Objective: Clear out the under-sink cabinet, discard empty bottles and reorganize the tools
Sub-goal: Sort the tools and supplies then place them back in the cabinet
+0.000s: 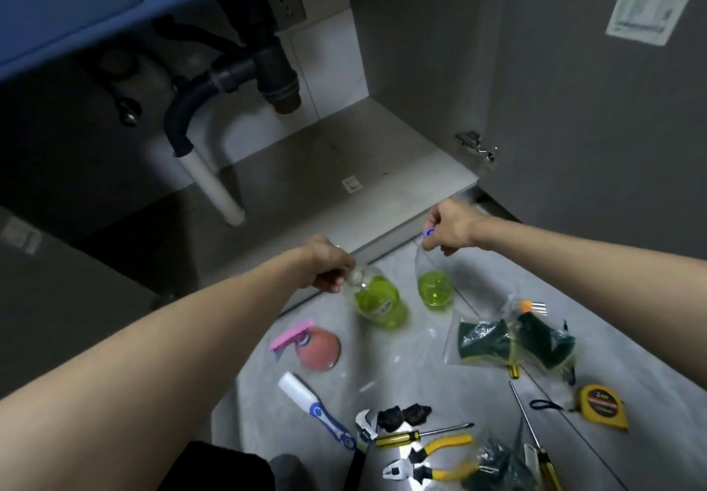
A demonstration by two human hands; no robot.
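I hold two bottles by their necks above the floor in front of the cabinet: my left hand (329, 264) curls round the fuller green bottle (377, 297), my right hand (449, 228) pinches the nearly empty bottle (434, 280) at its blue cap, probably to judge which to discard. Pliers (432, 460), screwdrivers (421, 435) and tape measure (602, 406) lie spread on the floor tiles (401, 368), awaiting sorting.

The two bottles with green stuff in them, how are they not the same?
The left bottle has a label and looks mostly full of green liquid; the right bottle shows no label and has green only near the bottom. The left bottle tilts; the right bottle hangs more upright. The left hand grips the left bottle's neck; the right hand holds the right bottle at its blue top. Both are clear plastic and held over the floor.
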